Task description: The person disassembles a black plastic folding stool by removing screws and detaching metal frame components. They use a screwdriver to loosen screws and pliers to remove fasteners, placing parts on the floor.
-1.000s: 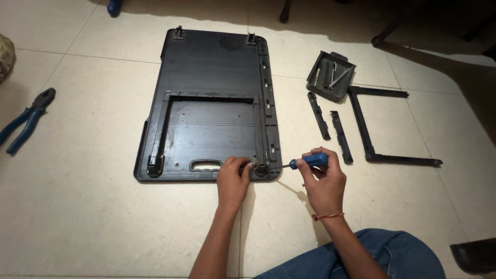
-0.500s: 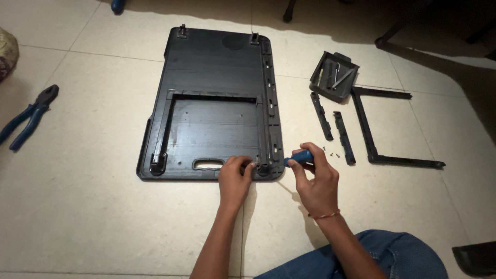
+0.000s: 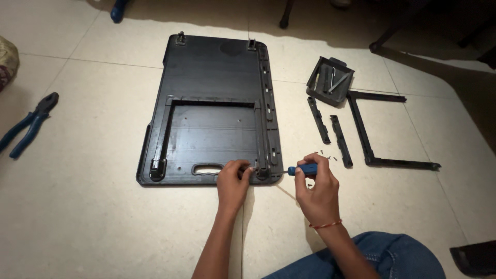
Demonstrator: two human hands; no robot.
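Tiled floor (image 3: 93, 206), pale, lit from above, with everything laid out on it. Large black plastic panel (image 3: 212, 108), lying flat with its long side running away from the viewer; a raised rectangular frame sits on its near half and a handle slot (image 3: 206, 169) is cut into the near edge. L-shaped black frame piece (image 3: 366, 139), to the right of the panel and well apart from it. Small black tray (image 3: 330, 78), tilted, at the far end of that frame piece, with a few metal parts inside. Two short black strips (image 3: 330, 126), side by side between the panel and the L-shaped piece. Blue-handled pliers (image 3: 28, 126), far left, well apart from the panel. Left hand (image 3: 232, 183), fingers curled and pinching at the panel's near right corner, just beside the handle slot; what they pinch is too small to tell. Right hand (image 3: 318, 191), closed around the blue-handled screwdriver (image 3: 302, 169), which lies nearly level with its tip pointing left at the panel's near right corner. Small screws (image 3: 326, 155), scattered on the floor just beyond the right hand, near the strips.
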